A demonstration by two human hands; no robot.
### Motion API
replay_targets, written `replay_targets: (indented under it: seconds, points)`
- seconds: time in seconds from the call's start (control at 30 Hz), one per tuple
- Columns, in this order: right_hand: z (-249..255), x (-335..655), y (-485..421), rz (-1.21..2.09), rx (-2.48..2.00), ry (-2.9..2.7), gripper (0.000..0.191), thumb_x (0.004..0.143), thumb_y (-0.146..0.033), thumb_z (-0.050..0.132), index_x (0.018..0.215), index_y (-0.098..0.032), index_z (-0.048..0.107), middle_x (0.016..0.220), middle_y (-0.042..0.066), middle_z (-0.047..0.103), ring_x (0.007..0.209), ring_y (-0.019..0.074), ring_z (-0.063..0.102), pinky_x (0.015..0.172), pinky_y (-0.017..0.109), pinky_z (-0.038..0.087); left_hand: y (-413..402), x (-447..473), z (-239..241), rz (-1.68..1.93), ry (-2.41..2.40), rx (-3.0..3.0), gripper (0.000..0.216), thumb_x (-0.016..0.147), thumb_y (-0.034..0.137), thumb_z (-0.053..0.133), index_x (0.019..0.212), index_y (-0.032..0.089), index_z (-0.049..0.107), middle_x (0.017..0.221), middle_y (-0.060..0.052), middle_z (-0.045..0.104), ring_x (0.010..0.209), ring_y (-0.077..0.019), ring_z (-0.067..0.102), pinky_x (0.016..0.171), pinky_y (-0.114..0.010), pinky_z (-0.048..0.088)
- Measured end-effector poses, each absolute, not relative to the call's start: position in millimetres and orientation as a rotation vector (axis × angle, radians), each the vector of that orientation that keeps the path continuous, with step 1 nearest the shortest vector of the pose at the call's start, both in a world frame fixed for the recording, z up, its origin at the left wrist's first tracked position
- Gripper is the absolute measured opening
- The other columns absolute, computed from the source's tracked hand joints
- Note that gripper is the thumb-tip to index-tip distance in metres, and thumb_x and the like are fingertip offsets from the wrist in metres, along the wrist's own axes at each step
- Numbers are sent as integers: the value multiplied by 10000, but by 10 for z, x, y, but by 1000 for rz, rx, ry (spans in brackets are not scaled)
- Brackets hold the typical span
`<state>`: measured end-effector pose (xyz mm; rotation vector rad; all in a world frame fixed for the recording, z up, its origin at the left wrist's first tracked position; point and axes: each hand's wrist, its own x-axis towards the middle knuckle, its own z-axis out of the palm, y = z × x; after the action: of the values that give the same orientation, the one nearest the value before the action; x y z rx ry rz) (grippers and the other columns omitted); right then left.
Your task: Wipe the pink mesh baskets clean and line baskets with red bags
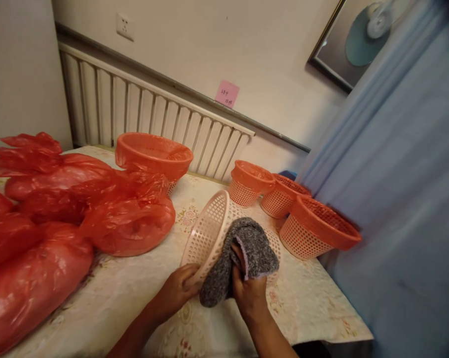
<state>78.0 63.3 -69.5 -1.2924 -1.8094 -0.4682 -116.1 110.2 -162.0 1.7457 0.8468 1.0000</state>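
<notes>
On the floral tablecloth [310, 298], front centre: one pale perforated plastic basket [209, 228], tipped on its side, mouth facing left. Left hand [185, 282]: clamped on the basket's near rim. Right hand [251, 296]: closed round a bunched grey knit cloth [254, 243] with lilac edging, which lies against the basket's outer side; the two hands stand apart.

Left side: several filled red plastic bags [131, 223], heaped, contents not distinguishable. Behind these: one red-lined basket [146, 154], upright.

Right of the tipped basket: three perforated baskets [302, 233] in a row, red plastic folded over their rims.

Wall: white radiator [168, 117]; socket plate [125, 26]; pink note [227, 93], handwriting too small to read; dark-framed picture [343, 44], partly covered by a light-blue curtain [399, 179].
</notes>
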Motion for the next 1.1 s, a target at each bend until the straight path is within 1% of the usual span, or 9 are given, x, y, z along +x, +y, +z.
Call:
replay_targets:
  seconds: [0.07,0.2,0.33,0.47,0.63,0.73,0.83,0.97,1.1]
  points:
    - [-766,958,674,-468,-1348,-1741,371,855,-166,436,1179,-197,615,1214,94,614,1235,249,477,1085,533,293,1111,-1154,-1620,1002,927,1798,245,749,281,617,967,187,675,1014,-54,668,992,-238,567,929,-342,407]
    - [-967,1396,712,-501,-1487,-1544,380,844,-229,415,1152,-165,628,1221,119,603,1192,275,498,1029,544,339,1111,-1155,-1630,953,1003,1831,179,776,274,541,832,173,677,900,-43,671,881,-215,590,841,-320,443]
    - [-1085,1753,695,-420,-1647,-1298,420,802,-270,434,1158,-161,627,1162,134,636,1062,292,578,924,501,430,1070,-1143,-1605,917,968,1835,161,737,257,592,859,189,672,895,-24,677,878,-205,580,826,-294,435]
    - [-1031,1753,685,-359,-1710,-1190,433,774,-267,453,1153,-169,636,1112,139,665,977,298,618,858,484,468,1032,-1145,-1531,883,881,1791,137,686,206,622,810,173,667,856,-6,662,834,-193,578,771,-273,429]
    - [-797,1202,628,-443,-1512,-1417,383,816,-221,437,1140,-183,637,1169,114,642,1094,265,578,956,491,430,1040,-1179,-1475,874,799,1661,194,665,181,636,855,159,670,841,10,648,842,-186,570,765,-264,417]
    - [-689,806,553,-485,-1318,-1682,368,834,-173,454,1156,-224,626,1171,73,646,1142,237,561,1011,478,402,1047,-1187,-1486,862,769,1660,152,670,214,652,807,148,659,783,21,612,791,-171,539,716,-256,406]
    - [-660,566,530,-457,-1193,-1888,411,843,-151,476,1233,-226,580,1185,77,644,1138,228,573,1019,439,418,1055,-1184,-1516,862,774,1661,142,693,270,651,741,140,620,707,34,552,718,-148,494,648,-241,385]
    - [-691,579,607,-444,-1213,-1843,413,854,-139,467,1250,-206,564,1203,85,634,1159,229,559,1029,452,410,1085,-1172,-1569,891,818,1672,180,740,320,627,719,146,590,680,42,515,695,-135,470,629,-230,378]
    - [-760,841,688,-459,-1256,-1766,362,852,-162,472,1179,-208,619,1204,76,634,1182,233,532,1067,488,344,1124,-1158,-1624,939,929,1762,176,765,321,584,793,152,624,787,2,591,780,-171,535,715,-264,418]
